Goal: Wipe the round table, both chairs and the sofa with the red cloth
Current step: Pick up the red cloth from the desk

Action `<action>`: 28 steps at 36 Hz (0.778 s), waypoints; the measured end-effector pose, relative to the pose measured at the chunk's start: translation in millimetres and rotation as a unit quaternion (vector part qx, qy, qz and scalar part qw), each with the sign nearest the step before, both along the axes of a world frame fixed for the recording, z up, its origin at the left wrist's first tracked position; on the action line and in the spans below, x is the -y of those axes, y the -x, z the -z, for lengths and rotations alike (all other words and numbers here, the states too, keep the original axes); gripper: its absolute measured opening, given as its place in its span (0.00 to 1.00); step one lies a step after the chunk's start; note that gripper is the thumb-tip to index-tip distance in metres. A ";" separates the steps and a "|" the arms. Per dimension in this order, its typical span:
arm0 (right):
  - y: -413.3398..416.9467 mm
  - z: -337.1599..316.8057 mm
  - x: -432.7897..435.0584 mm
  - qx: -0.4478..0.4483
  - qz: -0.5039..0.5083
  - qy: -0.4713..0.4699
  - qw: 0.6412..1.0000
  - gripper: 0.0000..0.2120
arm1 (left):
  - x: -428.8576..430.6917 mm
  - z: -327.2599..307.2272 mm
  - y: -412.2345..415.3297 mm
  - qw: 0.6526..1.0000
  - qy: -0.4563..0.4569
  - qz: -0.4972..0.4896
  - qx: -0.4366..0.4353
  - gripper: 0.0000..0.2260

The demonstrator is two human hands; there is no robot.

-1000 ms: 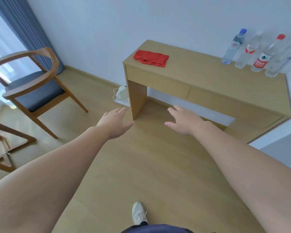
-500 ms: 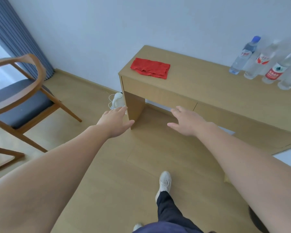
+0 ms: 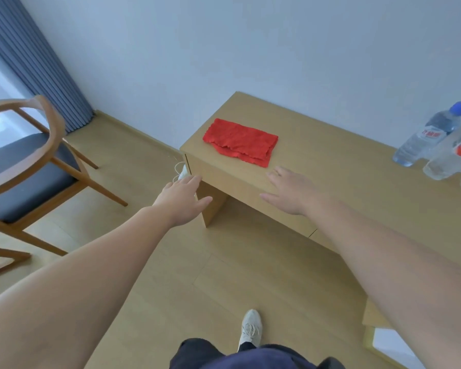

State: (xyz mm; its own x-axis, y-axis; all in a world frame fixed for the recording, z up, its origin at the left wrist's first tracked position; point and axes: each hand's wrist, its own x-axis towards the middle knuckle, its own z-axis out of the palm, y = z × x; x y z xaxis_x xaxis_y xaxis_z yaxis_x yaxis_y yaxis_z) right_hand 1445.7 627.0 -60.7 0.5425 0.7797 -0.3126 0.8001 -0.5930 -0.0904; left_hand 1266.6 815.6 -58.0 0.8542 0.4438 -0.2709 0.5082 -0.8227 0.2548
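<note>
**Right hand** (image 3: pixel 293 190): extended forward on a nearly straight arm, palm down. The fingers are straight and slightly spread, the thumb points toward the other hand, and nothing is held. It appears over the front edge of the light wooden desk (image 3: pixel 330 169). Contact with the desk top cannot be determined.

**Left hand** (image 3: pixel 183 198): extended forward to a similar reach, palm down. The fingers are straight and close together, the thumb points toward the right hand, and nothing is held. It appears in front of the desk's left corner and side panel.

**Folded red fabric cloth** (image 3: pixel 241 141): lies flat on the desk top, just beyond the right hand's fingertips and offset toward the left hand. It is apart from both hands. A lower layer protrudes along its near edge.

**Small white object with a white cord** (image 3: pixel 181 169): just beyond the left hand's fingertips, beside the desk's side panel. It is partly hidden.

**Clear plastic bottle with a blue cap** (image 3: pixel 426 134): stands on the desk top, well to the right of the right hand. A blurred clear bottle with a red-and-white label (image 3: pixel 453 158) is just beside it.

**Curved-back wooden armchair with a dark grey seat pad** (image 3: pixel 37 161): stands on the light wooden floor (image 3: pixel 171 275), well to the left of the left hand. A grey-blue pleated curtain (image 3: pixel 37 65) hangs behind it.

**Pale laced shoe** (image 3: pixel 250 328): on the floor, between the forearms and nearer the person than both hands.
</note>
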 end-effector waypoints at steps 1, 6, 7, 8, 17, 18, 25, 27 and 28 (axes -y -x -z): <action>-8.1 1.0 -5.1 -0.002 -0.003 -0.001 1.000 0.32 | -3.6 2.0 -5.9 1.000 0.001 -0.001 -0.003 0.28; -36.2 7.0 -33.0 -0.016 -0.016 0.002 1.000 0.33 | -27.3 8.4 -30.2 1.000 -0.004 -0.004 -0.019 0.29; -40.7 8.1 -38.7 -0.019 -0.018 0.001 1.000 0.33 | -33.1 9.4 -34.9 1.000 -0.004 -0.006 -0.017 0.29; -44.7 9.4 -44.2 -0.022 -0.021 0.001 1.000 0.33 | -38.5 9.5 -39.3 1.000 -0.004 -0.005 -0.014 0.29; -85.2 18.8 -109.0 -0.021 -0.009 0.015 1.000 0.33 | -109.7 14.9 -84.0 1.000 -0.001 0.009 -0.010 0.29; -90.8 19.7 -119.0 -0.018 -0.004 0.014 1.000 0.33 | -122.0 16.5 -92.1 1.000 0.000 0.013 -0.009 0.29; -121.7 23.0 -183.7 -0.018 0.045 0.031 0.998 0.32 | -198.0 24.8 -151.7 0.997 0.001 0.082 -0.007 0.29; -128.9 22.6 -198.0 -0.022 0.063 0.039 0.997 0.32 | -217.2 28.1 -167.7 0.995 0.004 0.099 -0.002 0.29; -132.5 23.4 -203.7 -0.026 0.072 0.040 0.996 0.32 | -225.4 29.8 -174.8 0.994 0.004 0.112 -0.003 0.29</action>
